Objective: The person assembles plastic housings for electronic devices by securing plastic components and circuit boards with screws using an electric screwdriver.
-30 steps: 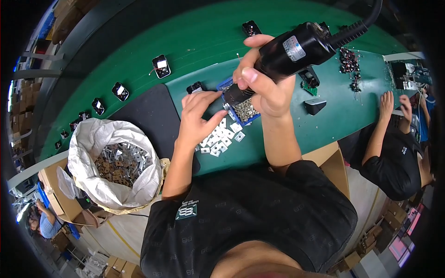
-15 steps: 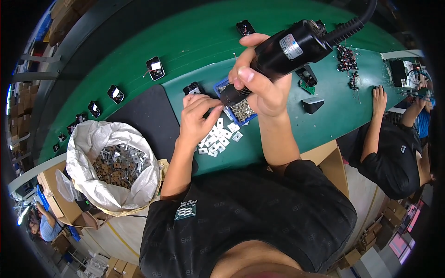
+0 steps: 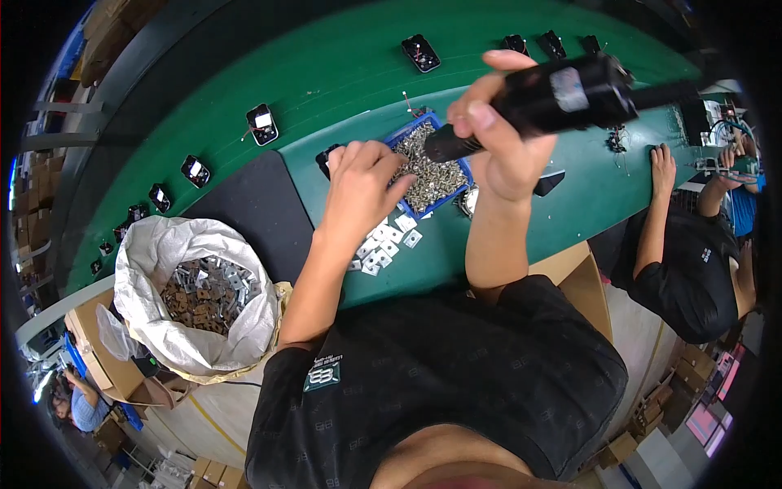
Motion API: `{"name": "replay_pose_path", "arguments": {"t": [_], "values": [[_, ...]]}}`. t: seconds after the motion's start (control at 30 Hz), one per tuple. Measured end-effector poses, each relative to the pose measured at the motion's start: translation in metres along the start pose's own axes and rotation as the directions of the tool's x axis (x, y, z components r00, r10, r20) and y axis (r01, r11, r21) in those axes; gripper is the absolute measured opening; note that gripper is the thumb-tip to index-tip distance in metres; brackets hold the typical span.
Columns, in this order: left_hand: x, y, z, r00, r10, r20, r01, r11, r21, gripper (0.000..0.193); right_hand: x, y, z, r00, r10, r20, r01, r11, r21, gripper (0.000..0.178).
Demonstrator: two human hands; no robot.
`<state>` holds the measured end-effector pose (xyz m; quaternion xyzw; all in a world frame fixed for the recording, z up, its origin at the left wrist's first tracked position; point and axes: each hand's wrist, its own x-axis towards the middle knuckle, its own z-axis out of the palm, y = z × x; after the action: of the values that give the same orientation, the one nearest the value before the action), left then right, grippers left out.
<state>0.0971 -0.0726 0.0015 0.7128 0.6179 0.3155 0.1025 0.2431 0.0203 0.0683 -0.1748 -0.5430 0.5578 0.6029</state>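
My right hand (image 3: 509, 143) is wrapped round a black electric screwdriver (image 3: 542, 98), held tilted above the table and blurred by motion. Its narrow end points down-left over a blue tray (image 3: 466, 167) full of small metal screws (image 3: 432, 183). At the tray's left side is my left hand (image 3: 358, 191), its thumb apart from the bent fingers and nothing visible between them. Partly hidden behind that hand lies a black housing (image 3: 323, 160). Several small silver square plates (image 3: 381, 248) with holes lie loose on the green table below the tray.
A white sack (image 3: 134, 281) of metal brackets stands at the left, beside a black mat (image 3: 252, 200). Black housings, one of them (image 3: 262, 124) nearby, line the green strip at the back. Right of me a co-worker's hand (image 3: 664, 167) rests on the table.
The screwdriver has swung right and blurred, away from my left hand. My left hand has spread its thumb and moved up to the tray, whose screws now show more.
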Motion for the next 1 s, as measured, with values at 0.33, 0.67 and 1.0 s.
{"name": "replay_pose_path", "arguments": {"t": [0.33,0.67,1.0], "values": [[0.011,0.016,0.01,0.972,-0.022,0.236,0.002,0.997,0.082,0.012,0.005,-0.008,-0.015,0.997,-0.049,-0.062,0.05,0.999,0.018,0.047],[0.002,0.008,0.018,0.996,0.006,-0.09,-0.015,0.995,-0.098,0.009,0.003,-0.007,-0.01,0.998,-0.058,-0.032,0.063,0.98,0.188,0.044],[-0.005,0.003,0.02,0.976,-0.119,-0.181,0.065,0.958,-0.28,0.01,0.001,-0.009,-0.004,1.0,-0.028,0.015,0.023,0.963,0.268,0.044]]}}
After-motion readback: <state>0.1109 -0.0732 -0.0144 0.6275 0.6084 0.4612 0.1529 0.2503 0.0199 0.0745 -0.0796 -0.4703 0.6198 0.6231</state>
